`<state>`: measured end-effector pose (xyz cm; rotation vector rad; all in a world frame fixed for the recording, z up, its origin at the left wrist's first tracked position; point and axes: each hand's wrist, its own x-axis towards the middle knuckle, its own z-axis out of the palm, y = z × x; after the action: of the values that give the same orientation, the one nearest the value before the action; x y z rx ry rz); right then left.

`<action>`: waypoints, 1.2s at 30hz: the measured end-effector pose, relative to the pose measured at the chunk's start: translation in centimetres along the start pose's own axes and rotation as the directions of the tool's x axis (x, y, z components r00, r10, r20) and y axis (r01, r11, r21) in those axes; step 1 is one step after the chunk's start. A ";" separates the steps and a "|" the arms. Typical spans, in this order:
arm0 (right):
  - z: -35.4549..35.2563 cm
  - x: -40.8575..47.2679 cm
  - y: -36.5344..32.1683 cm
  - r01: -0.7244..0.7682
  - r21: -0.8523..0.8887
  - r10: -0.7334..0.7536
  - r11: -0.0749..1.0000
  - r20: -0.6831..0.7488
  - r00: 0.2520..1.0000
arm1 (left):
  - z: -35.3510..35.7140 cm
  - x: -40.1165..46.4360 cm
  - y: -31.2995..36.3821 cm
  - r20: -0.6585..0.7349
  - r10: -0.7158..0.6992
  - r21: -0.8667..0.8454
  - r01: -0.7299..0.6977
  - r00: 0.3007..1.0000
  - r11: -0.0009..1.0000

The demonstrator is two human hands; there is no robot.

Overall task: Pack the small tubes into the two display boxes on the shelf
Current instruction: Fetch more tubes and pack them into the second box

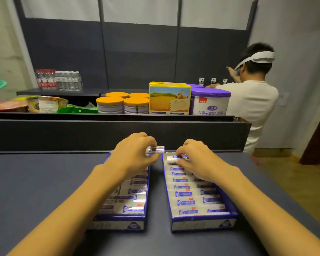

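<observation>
Two bare forearms reach forward over a dark blue shelf (35, 182) toward two long, blue-edged display boxes lying side by side, a narrow gap between them. Both the left box (118, 221) and the right box (203, 223) look nearly full of small white tubes with purple labels, laid crosswise in rows. The left hand (135, 154) hovers over the far end of its box, fingers curled round one small tube (155, 150) held level just above the rows. The right hand (194, 159) pinches another tube (174, 157) at the far end of the right box – whether that tube already rests in its row is hard to tell. This looks like the closing stage of packing: the last places at the back are being filled. Next, each tube probably needs lowering flat into its gap, in line with its neighbours, before the fingers let go. Behind, another shelf holds orange-lidded tins (123, 104), and a person in a white shirt (251, 100) works nearby.
</observation>
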<state>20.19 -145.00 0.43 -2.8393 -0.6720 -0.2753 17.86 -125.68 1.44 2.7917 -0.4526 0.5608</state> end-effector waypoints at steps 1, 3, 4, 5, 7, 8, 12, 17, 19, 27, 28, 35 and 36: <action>0.1 0.2 0.1 0.016 0.002 -0.016 1.000 0.005 1.000 | -0.1 0.0 0.1 -0.012 -0.011 -0.002 0.011 1.000 1.000; 0.3 0.4 0.2 0.046 -0.023 -0.045 0.999 0.026 0.999 | -0.2 -0.2 0.3 -0.031 -0.036 -0.008 0.036 0.999 0.999; 0.3 0.4 0.3 0.063 -0.040 -0.062 0.997 0.030 0.998 | -0.3 -0.2 0.4 -0.034 -0.048 -0.007 0.048 0.998 0.999; 0.3 0.5 0.4 0.082 -0.050 -0.080 0.995 0.029 0.996 | -0.3 -0.2 0.5 -0.034 -0.057 -0.002 0.057 0.998 0.998; 0.2 0.7 0.5 0.108 -0.054 -0.107 0.993 0.024 0.994 | -0.4 -0.2 0.7 -0.041 -0.074 0.008 0.075 0.996 0.997; 0.3 0.8 0.6 0.119 -0.057 -0.118 0.991 0.022 0.993 | -0.4 -0.1 0.7 -0.048 -0.083 0.010 0.083 0.995 0.997; 0.5 1.1 0.9 0.153 -0.064 -0.153 0.986 0.014 0.988 | -0.4 0.1 1.0 -0.056 -0.106 -0.006 0.106 0.993 0.994; -0.2 0.4 2.1 0.138 0.029 -0.137 0.990 -0.035 0.990 | 0.1 0.8 1.9 -0.017 -0.097 -0.051 0.096 0.995 0.994; -0.6 0.0 3.3 0.115 0.089 -0.106 0.989 -0.100 0.989 | 0.5 1.3 2.5 -0.006 -0.079 -0.060 0.079 0.997 0.995; 0.0 -0.7 6.9 -0.094 0.305 0.201 0.948 -0.342 0.918 | 2.3 3.1 5.3 0.070 -0.004 -0.108 0.012 0.998 0.994; 0.1 -0.8 7.1 -0.107 0.303 0.214 0.947 -0.347 0.913 | 2.5 3.3 5.6 0.081 0.001 -0.104 0.007 0.997 0.995; 0.1 -1.0 8.4 -0.204 0.247 0.282 0.947 -0.341 0.897 | 3.9 4.4 7.6 0.151 0.047 -0.074 -0.036 0.987 0.997; 0.2 -1.1 8.5 -0.215 0.242 0.291 0.946 -0.339 0.895 | 4.0 4.6 7.8 0.160 0.054 -0.067 -0.044 0.986 0.997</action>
<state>23.16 -152.86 -1.33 -2.5402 -0.2293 -0.6408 20.47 -135.21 1.19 2.7835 -0.5633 0.3243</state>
